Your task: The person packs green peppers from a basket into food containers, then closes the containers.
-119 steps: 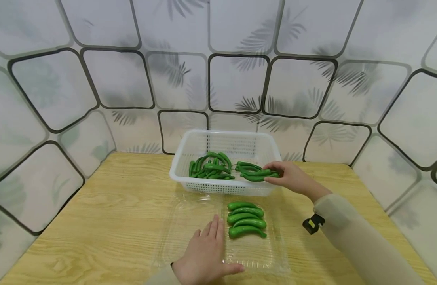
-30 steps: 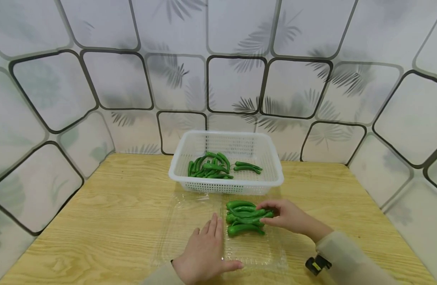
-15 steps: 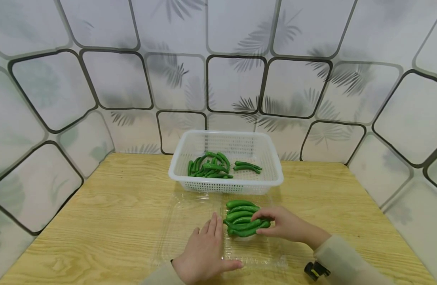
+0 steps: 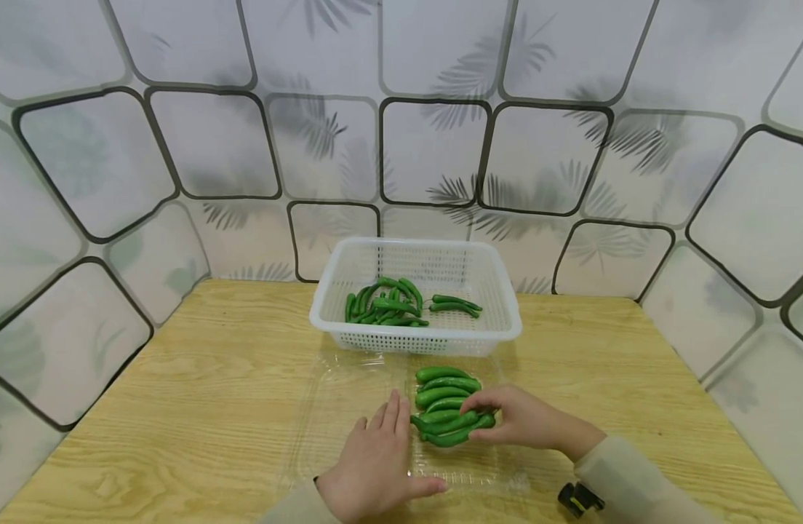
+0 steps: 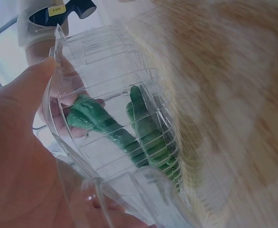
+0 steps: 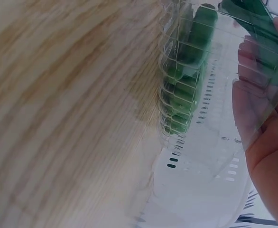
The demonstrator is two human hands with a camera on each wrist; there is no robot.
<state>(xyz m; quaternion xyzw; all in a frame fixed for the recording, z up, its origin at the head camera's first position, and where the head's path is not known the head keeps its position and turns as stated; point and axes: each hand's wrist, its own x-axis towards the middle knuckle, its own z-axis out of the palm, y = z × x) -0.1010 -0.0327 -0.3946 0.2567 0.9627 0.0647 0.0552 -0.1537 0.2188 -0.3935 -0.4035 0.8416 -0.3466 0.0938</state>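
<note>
Over the container [image 4: 342, 407], right hand [image 4: 526, 420] grips peppers [image 4: 449, 439]; only head view shows left hand [image 4: 375, 466] straight-fingered

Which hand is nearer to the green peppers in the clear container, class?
The right hand: it grips some green peppers at their ends. The left hand lies left of them, over the clear container.
</note>
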